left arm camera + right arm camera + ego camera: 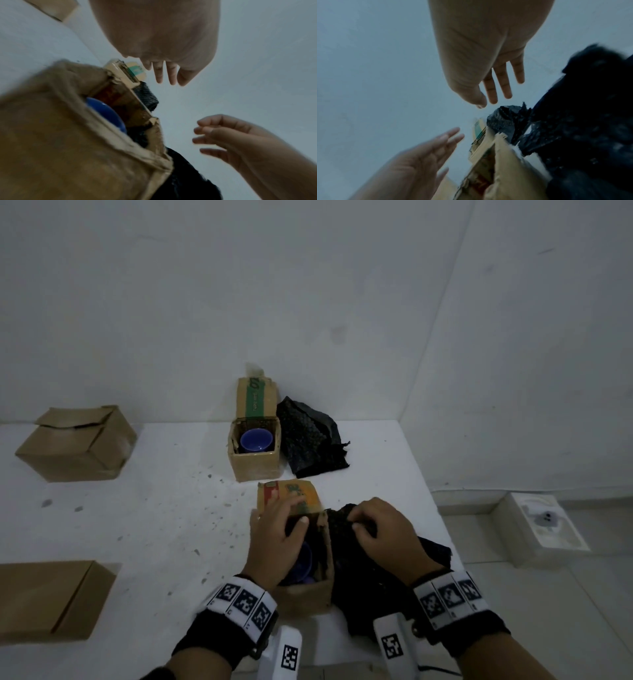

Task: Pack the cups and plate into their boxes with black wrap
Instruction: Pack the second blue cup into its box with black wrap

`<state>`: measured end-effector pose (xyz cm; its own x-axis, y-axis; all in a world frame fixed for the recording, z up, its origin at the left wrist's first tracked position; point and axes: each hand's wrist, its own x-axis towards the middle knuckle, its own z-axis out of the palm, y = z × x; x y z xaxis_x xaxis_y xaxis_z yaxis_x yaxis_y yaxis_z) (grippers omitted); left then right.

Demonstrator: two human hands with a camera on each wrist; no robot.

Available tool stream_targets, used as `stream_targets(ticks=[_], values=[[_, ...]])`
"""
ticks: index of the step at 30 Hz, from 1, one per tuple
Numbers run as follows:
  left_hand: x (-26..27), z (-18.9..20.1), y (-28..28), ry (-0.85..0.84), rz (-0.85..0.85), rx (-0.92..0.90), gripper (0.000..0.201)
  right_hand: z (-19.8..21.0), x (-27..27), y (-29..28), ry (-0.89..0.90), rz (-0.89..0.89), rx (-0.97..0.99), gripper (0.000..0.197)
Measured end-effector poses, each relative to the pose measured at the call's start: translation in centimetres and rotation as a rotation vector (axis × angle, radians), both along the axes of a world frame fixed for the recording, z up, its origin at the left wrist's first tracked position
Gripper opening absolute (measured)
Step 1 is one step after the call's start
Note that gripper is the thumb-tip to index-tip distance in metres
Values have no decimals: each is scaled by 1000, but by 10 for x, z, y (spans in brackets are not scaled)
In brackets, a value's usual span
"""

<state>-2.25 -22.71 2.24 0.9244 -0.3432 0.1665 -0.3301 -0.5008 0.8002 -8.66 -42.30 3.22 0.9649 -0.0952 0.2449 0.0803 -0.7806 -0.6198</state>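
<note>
Near the table's front stands an open cardboard box [305, 597] [51, 135] [505, 162] with a blue cup [303, 559] [106, 112] inside. Its printed flap [291, 496] stands up at the far side. A black wrap [383, 583] [180, 175] [582, 135] lies crumpled against the box's right side. My left hand [277, 529] [164, 73] [428, 152] hovers over the box mouth with straight fingers, holding nothing. My right hand [373, 525] [498, 88] [223, 135] is over the wrap's far end, fingers loose and empty.
Behind stands a second open box [255, 463] holding a blue cup [255, 440], with another black wrap [308, 440] at its right. Two closed cardboard boxes [75, 443] [51, 597] sit at the left. The table edge runs down the right; a white object [544, 522] lies on the floor.
</note>
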Motion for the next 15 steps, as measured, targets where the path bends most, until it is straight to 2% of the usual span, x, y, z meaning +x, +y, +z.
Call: stream_targets(ticks=[2,5,8,9,11,13,14,15], values=[[-1,10,-24,-85,-133,34,39,-6,-9,-19,76,-103,-128,30],[-3,16,-60,-101,-339,200,43,-20,-20,-37,219,-213,-335,70],[-8,18,-90,-91,-501,405,53,-40,-24,-44,424,-225,-411,83],[-9,17,-95,-84,-529,477,56,-45,-25,-43,478,-199,-425,80],[-9,18,-98,-35,-584,585,62,-49,-25,-35,526,-138,-438,57],[-7,15,-105,16,-609,656,67,-56,-24,-36,449,-132,-411,32],[-8,13,-131,35,-589,667,69,-51,-24,-61,436,-120,-384,26],[-6,11,-129,40,-591,657,70,-48,-23,-58,391,-120,-348,25]])
